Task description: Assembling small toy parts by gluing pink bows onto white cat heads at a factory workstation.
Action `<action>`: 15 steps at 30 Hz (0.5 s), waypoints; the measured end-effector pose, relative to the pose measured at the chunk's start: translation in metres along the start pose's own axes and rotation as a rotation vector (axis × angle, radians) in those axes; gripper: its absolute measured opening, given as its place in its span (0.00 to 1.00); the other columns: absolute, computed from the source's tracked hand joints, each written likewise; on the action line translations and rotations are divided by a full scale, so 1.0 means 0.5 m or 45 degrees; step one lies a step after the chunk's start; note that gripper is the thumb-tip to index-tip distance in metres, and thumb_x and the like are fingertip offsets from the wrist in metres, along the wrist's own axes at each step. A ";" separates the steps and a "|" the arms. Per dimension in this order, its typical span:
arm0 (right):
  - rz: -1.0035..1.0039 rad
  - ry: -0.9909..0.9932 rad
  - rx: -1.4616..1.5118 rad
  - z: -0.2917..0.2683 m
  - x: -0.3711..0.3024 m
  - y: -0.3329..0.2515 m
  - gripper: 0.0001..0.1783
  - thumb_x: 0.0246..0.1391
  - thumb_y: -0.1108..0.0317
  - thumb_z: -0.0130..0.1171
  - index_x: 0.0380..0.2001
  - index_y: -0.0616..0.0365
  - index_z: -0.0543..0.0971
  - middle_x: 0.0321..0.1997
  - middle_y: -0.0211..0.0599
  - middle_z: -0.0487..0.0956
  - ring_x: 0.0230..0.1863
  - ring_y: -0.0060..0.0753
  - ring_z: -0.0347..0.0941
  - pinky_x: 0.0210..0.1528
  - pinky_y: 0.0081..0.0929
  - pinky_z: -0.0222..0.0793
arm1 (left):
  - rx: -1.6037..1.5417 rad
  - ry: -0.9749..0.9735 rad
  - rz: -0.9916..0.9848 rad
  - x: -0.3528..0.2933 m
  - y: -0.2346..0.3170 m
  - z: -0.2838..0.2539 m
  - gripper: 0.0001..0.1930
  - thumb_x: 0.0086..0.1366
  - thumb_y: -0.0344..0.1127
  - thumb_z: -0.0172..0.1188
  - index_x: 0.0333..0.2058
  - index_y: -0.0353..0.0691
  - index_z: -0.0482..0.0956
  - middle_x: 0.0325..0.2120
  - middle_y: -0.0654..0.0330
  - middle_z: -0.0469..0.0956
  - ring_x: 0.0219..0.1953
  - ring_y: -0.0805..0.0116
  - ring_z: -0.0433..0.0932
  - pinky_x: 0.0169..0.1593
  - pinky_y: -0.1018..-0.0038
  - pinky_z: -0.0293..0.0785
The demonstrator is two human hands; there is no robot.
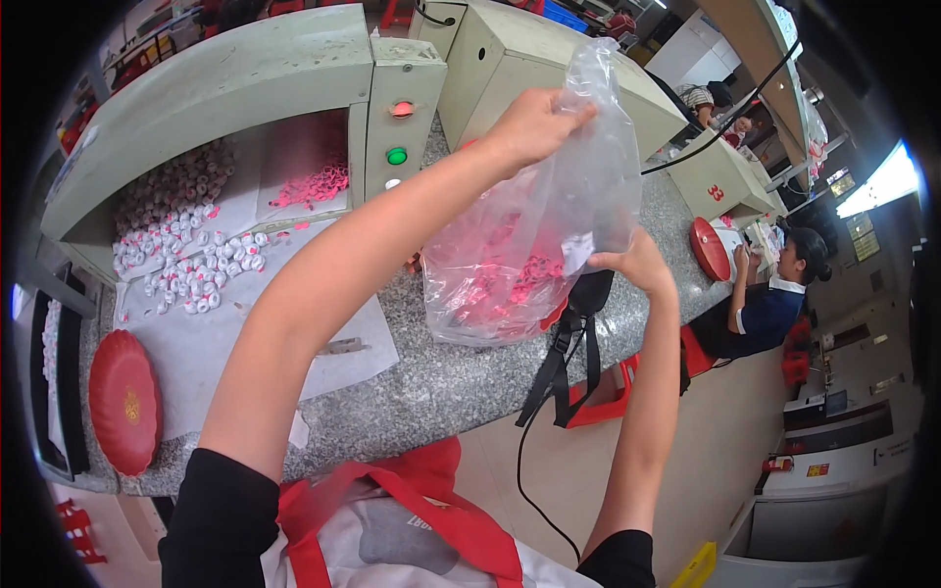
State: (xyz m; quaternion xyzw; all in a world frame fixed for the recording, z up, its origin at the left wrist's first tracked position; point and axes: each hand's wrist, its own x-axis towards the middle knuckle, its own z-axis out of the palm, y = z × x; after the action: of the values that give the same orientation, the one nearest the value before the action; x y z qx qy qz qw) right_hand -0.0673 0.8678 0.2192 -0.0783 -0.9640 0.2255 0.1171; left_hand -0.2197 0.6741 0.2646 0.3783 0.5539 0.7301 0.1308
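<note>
So we've got our left hand (pixel 537 125) pinching a clear bag (pixel 529 230) up top, right hand (pixel 642 263) pinching its side.

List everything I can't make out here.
Head view:
- Pink pieces in the clear bag: individual shapes, blurred by wrinkled plastic.
- Right hand: most fingertips, obscured by the bag.
- White sheet: its middle, hidden by the left forearm.
- Yellow object: rest cut off by the lower edge.

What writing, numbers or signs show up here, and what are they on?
I won't copy these out.
Red number: on the pale machine at right.
Light lettering: on the clothing's grey patch.
Gold mark: on the red dish at left, too blurred to read.
Yellow-red wall sign: too small to read.
</note>
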 end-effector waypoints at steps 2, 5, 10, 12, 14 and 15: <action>0.063 0.104 0.187 0.011 0.018 -0.013 0.31 0.35 0.70 0.64 0.48 0.64 0.69 0.42 0.39 0.74 0.42 0.28 0.69 0.44 0.24 0.63 | -0.044 0.057 0.080 0.009 0.005 -0.013 0.15 0.59 0.41 0.54 0.37 0.35 0.76 0.30 0.61 0.77 0.33 0.76 0.74 0.40 0.76 0.68; 0.152 0.357 0.479 -0.034 0.032 -0.067 0.20 0.36 0.75 0.61 0.39 0.65 0.75 0.34 0.36 0.77 0.35 0.23 0.70 0.39 0.21 0.65 | -0.047 0.063 0.254 0.025 0.036 -0.027 0.14 0.58 0.40 0.55 0.36 0.35 0.77 0.28 0.62 0.77 0.32 0.76 0.74 0.39 0.77 0.69; 0.023 0.298 0.301 -0.063 0.066 -0.123 0.15 0.38 0.80 0.57 0.35 0.66 0.76 0.31 0.34 0.78 0.30 0.20 0.70 0.35 0.20 0.66 | 0.003 0.019 0.399 0.021 0.066 -0.054 0.16 0.58 0.42 0.56 0.38 0.35 0.76 0.31 0.62 0.77 0.34 0.75 0.73 0.41 0.77 0.68; 0.001 0.315 0.434 -0.076 0.064 -0.154 0.14 0.38 0.79 0.57 0.34 0.65 0.77 0.31 0.34 0.77 0.29 0.21 0.70 0.35 0.19 0.65 | 0.076 0.056 0.366 0.013 0.068 -0.068 0.17 0.57 0.43 0.57 0.38 0.35 0.76 0.32 0.62 0.76 0.35 0.75 0.73 0.42 0.77 0.68; 0.066 0.200 0.370 -0.071 0.069 -0.166 0.14 0.38 0.79 0.57 0.34 0.65 0.77 0.31 0.34 0.78 0.30 0.21 0.70 0.36 0.19 0.65 | 0.087 0.057 0.360 0.007 0.072 -0.077 0.18 0.57 0.44 0.57 0.38 0.35 0.76 0.32 0.62 0.76 0.35 0.75 0.73 0.41 0.77 0.68; 0.127 0.084 0.302 -0.068 0.070 -0.170 0.14 0.38 0.79 0.57 0.34 0.66 0.77 0.31 0.33 0.78 0.31 0.21 0.70 0.37 0.19 0.65 | 0.095 0.061 0.356 0.003 0.073 -0.083 0.19 0.56 0.45 0.57 0.39 0.35 0.76 0.32 0.62 0.76 0.34 0.75 0.73 0.41 0.77 0.68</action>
State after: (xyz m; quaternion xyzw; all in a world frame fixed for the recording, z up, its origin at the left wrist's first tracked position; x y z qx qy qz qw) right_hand -0.1004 0.8138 0.2938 -0.1190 -0.9212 0.3405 0.1458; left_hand -0.2414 0.6329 0.2944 0.4388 0.5256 0.7288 0.0002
